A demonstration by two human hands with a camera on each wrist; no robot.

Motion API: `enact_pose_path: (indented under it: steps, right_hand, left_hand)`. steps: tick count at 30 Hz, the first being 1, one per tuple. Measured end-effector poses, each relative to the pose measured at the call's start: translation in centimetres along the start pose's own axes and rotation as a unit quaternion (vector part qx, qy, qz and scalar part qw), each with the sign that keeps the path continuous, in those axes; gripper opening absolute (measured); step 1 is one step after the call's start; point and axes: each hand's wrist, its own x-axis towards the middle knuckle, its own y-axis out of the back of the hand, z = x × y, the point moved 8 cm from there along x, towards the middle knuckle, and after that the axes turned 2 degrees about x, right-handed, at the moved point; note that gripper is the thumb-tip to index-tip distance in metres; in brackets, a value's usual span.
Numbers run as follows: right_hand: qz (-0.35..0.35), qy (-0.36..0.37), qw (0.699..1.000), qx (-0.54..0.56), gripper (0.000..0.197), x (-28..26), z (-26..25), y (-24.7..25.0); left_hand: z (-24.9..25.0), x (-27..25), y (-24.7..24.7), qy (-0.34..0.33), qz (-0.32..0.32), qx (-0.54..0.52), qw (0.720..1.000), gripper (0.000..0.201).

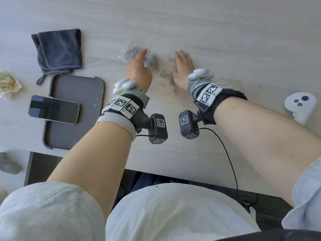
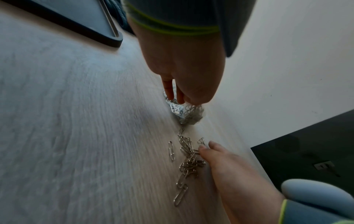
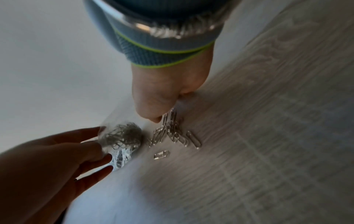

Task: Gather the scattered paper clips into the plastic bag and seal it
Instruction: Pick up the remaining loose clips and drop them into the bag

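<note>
A clear plastic bag (image 1: 132, 51) holding a bunch of silver paper clips lies on the pale wood table. My left hand (image 1: 143, 55) reaches over it and pinches its crumpled plastic between thumb and fingers; the bag (image 3: 122, 137) bulges beside the left fingers (image 3: 103, 151). Just right of the bag lies a loose heap of paper clips (image 1: 166, 77), with two more (image 1: 170, 58) a little farther back. My right hand (image 1: 180, 57) rests on the table on the heap's right side, fingers straight. Its thumb side (image 3: 153, 119) touches the clips (image 3: 172, 131). From the left wrist, bag (image 2: 188, 113) and clips (image 2: 187, 160) are both visible.
A folded dark grey cloth (image 1: 59, 49) lies at the back left. In front of it a dark tray (image 1: 86, 91) carries a phone (image 1: 53, 108). A white controller (image 1: 300, 105) sits at the right. A wrapped item (image 1: 7, 82) is at the far left edge.
</note>
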Motion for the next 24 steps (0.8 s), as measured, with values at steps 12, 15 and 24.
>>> enact_pose_path:
  steps: [12, 15, 24]
  right_hand:
    - [0.005, 0.144, 0.989, 0.013, 0.049, -3.4, -2.2, -2.4]
    - [0.005, 0.156, 0.986, -0.062, 0.053, -2.6, -3.2, -2.6]
    - [-0.059, 0.164, 0.982, -0.069, 0.057, -4.5, -2.9, -4.2]
  left_hand:
    - [-2.7, 0.8, 1.4, 0.045, 0.024, 0.025, 0.998, 0.06]
    - [-2.8, 0.6, 1.2, 0.036, 0.025, 0.015, 0.999, 0.059]
    - [-2.7, -0.6, -0.8, 0.024, -0.007, -0.023, 0.999, 0.055]
